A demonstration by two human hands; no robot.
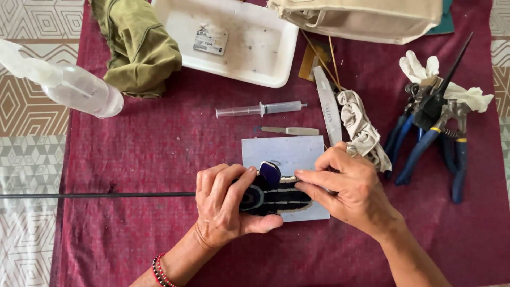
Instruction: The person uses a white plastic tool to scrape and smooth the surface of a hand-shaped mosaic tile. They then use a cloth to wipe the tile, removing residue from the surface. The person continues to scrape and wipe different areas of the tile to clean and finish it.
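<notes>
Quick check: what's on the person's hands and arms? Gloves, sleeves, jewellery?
Both hands are bare, no gloves. The left hand has a beaded bracelet in red and black at the wrist. The right hand shows no ring, watch or band. Both forearms are uncovered; no sleeves in view.

Two bare hands and forearms enter from the lower edge. Left hand (226,204): no glove, no ring visible; the wrist carries a stack of beaded bracelets (159,271), one strand of dark beads and one of red beads, set side by side. Right hand (348,191): no glove, ring or wristband visible. Neither forearm shows a sleeve; fingernails are short and unpainted.
</notes>
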